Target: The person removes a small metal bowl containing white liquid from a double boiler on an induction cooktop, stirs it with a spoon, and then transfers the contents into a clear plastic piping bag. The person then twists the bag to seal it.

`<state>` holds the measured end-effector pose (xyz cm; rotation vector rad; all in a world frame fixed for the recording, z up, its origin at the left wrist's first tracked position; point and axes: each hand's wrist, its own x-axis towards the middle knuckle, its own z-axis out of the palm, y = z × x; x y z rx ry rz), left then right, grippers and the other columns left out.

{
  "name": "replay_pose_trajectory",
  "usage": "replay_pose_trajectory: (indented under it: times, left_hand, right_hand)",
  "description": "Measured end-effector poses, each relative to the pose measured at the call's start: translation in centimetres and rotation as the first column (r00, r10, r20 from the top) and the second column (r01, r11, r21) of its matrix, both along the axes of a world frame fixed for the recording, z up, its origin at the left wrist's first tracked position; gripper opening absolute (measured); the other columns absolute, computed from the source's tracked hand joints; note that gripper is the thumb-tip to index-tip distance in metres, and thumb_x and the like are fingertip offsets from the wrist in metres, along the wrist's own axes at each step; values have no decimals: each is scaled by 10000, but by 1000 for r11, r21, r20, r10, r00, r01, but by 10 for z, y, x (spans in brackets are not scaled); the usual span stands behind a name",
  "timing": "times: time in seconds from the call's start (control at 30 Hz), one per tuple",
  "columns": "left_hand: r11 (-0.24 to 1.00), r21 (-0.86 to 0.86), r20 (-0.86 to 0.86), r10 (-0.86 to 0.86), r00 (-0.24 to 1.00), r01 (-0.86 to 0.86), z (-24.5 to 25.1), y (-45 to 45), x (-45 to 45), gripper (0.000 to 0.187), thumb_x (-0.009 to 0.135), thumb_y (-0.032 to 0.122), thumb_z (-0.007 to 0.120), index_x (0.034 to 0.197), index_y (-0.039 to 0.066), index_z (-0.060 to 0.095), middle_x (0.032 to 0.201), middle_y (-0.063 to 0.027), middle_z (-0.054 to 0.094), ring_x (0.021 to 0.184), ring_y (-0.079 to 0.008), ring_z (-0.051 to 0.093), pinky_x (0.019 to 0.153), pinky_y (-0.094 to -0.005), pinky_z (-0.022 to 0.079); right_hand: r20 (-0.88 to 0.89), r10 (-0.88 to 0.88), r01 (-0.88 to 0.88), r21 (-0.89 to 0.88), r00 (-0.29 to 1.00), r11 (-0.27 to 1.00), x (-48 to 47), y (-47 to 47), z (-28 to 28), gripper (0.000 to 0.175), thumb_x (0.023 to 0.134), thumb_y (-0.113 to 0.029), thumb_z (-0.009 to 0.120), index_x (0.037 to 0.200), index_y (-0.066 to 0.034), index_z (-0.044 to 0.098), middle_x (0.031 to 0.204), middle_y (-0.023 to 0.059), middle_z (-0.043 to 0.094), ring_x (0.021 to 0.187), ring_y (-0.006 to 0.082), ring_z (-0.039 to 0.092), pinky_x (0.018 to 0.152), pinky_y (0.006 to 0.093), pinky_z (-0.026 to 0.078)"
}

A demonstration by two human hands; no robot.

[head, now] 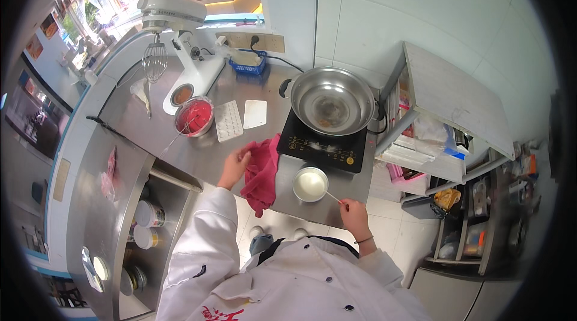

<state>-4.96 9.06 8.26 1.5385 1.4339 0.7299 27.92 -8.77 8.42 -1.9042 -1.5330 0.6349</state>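
My right hand (354, 219) is closed on a thin handle (334, 197) that reaches to the rim of a small round metal pot (310, 184). Whether the handle belongs to the pot or to a utensil in it is unclear. Pale cream liquid fills part of that pot, at the counter's front edge. My left hand (234, 168) is at the left side of a crumpled dark pink cloth (262, 172), fingers bent; whether they grip it is hard to see. Behind the pot, a wide steel pan (332, 100) sits on a black induction cooker (321, 145).
Left of the cloth stand a bowl of red mixture (194, 117) with a whisk, a white mold (229, 121) and a white scraper card (255, 114). A stand mixer (180, 50) and a blue basket (249, 63) are farther back. At right is a shelf unit (455, 96).
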Motion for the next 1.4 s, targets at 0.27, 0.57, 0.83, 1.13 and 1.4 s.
replay_pose_trajectory:
  times: [0.27, 0.57, 0.83, 1.13, 1.4]
  left_hand:
    - [935, 354, -425, 157, 891, 4, -59, -103, 16, 180, 700, 80, 574, 872, 29, 564, 791, -144, 574, 822, -357, 548, 740, -454, 427]
    - [981, 18, -271, -180, 946, 192, -10, -111, 38, 388, 792, 142, 529, 1174, 83, 489, 926, -117, 585, 925, -288, 525, 824, -398, 375]
    - [882, 370, -791, 134, 597, 292, -50, -78, 27, 362, 761, 189, 554, 1109, 91, 533, 1115, -87, 519, 1064, -265, 455, 896, -428, 336]
    - [996, -34, -41, 87, 995, -88, -50, -56, 98, 182, 707, 155, 654, 766, -17, 654, 668, -140, 645, 571, -210, 625, 565, -302, 494]
    - [953, -297, 63, 86, 994, -63, -73, -42, 101, 221, 675, 144, 678, 764, -58, 652, 665, -103, 640, 571, -142, 605, 561, -260, 482]
  right_hand:
    - [22, 30, -31, 45, 999, 998, 0, 8, -11, 127, 788, -93, 519, 790, -43, 636, 712, 177, 600, 674, 365, 572, 606, 431, 464]
    - [-6, 27, -26, 57, 1000, 998, 2, 11, -8, 97, 778, -86, 541, 766, -33, 621, 701, 181, 595, 665, 367, 569, 602, 432, 461]
    - [53, 56, -59, 61, 997, 996, 7, 16, -18, 75, 755, -67, 573, 747, 4, 596, 641, 164, 601, 580, 305, 592, 548, 365, 467]
    - [34, 13, -16, 74, 999, 997, 3, 16, -10, 42, 736, -36, 588, 740, 6, 590, 659, 174, 603, 597, 317, 599, 551, 358, 476]
    - [41, -11, 10, 19, 999, 1000, 6, 14, -16, 50, 740, -47, 594, 753, 1, 602, 675, 173, 612, 616, 313, 610, 567, 354, 488]
